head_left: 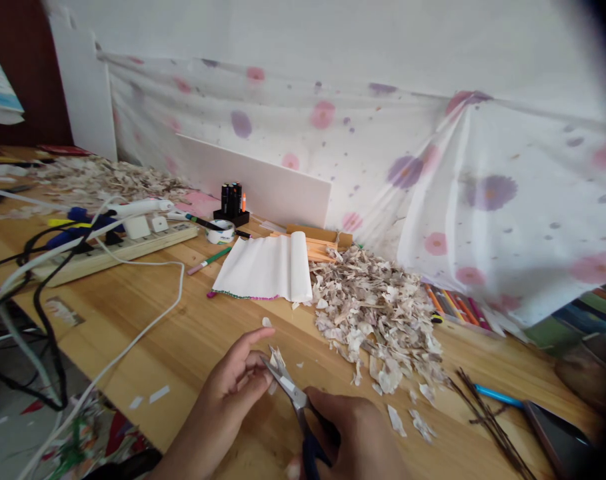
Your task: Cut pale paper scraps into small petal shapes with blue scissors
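Observation:
My left hand point(240, 380) pinches a small pale flake point(277, 359) that looks like dry peel or papery petal, its tip showing past the fingers. The scissors point(297, 395), with dark blue handles, are gripped in my right hand point(355, 433). Their blades lie against the flake, close to my left fingertips. Beyond my right hand spreads a heap of similar pale, curled flakes point(377, 313), and a few loose pieces point(395, 421) lie nearer to me on the wooden table point(197, 340).
A white paper roll point(263, 267), a tape roll point(219, 231) and a black marker stand point(231, 207) sit further back. Left are a power strip point(117, 250) and tangled cables. Thin twigs point(493, 420), a blue pen point(497, 395) and a phone point(557, 437) lie right.

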`<state>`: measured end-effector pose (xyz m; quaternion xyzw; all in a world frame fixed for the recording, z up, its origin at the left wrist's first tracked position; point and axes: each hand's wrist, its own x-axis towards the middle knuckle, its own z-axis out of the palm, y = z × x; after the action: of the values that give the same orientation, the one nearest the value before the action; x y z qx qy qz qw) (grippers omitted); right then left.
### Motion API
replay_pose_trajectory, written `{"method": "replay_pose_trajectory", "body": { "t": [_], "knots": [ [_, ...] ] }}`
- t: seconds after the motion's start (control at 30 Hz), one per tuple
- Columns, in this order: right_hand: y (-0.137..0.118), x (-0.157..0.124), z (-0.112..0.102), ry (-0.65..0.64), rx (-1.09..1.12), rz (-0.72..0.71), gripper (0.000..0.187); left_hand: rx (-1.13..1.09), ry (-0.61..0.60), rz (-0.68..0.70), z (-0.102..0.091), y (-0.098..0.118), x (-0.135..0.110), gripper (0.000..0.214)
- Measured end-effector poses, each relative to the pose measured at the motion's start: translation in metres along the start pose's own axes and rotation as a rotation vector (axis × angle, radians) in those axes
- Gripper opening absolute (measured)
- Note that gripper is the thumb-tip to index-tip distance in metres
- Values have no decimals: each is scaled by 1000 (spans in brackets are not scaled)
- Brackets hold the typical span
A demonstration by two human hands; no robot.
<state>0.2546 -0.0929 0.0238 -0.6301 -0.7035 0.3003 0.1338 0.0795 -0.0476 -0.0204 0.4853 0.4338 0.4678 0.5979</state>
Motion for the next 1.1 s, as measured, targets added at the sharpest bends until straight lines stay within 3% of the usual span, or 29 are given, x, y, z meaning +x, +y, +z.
{"method": "replay_pose_trajectory", "body": {
  "t": [1.1],
  "knots": [
    [3, 0, -5, -52, 26, 10, 21, -55, -32, -43, 5, 5, -1, 49]
  ]
}}
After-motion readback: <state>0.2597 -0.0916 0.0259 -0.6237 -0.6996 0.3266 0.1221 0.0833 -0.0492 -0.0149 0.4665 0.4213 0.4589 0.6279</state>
